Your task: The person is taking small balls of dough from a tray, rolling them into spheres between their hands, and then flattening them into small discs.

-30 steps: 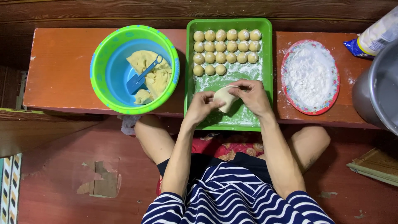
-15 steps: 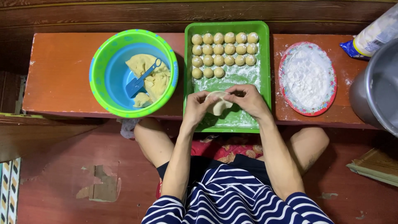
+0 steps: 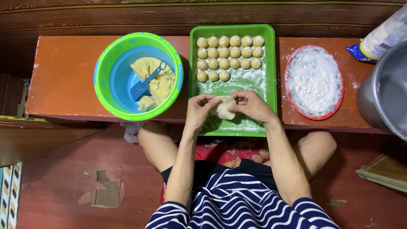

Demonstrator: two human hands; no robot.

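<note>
My left hand [image 3: 198, 111] and my right hand [image 3: 252, 106] both pinch a flattened piece of pale dough [image 3: 223, 108] between them, above the near end of a green tray [image 3: 271, 80]. The tray's floor is dusted with flour. Several small round dough balls [image 3: 229, 52] lie in rows at its far end. A green and blue bowl [image 3: 106, 72] to the left holds a lump of yellow dough [image 3: 157, 80] with a small blue scoop [image 3: 144, 83] stuck in it.
A red-rimmed plate of white flour [image 3: 314, 81] stands right of the tray on the low orange bench [image 3: 63, 72]. A large metal pot [image 3: 386, 93] and a plastic bag [image 3: 381, 38] are at the right edge. My knees are under the bench.
My hands have kept turning and pressing the dough piece; it now looks flatter and wider between my fingers. Nothing else has moved.
</note>
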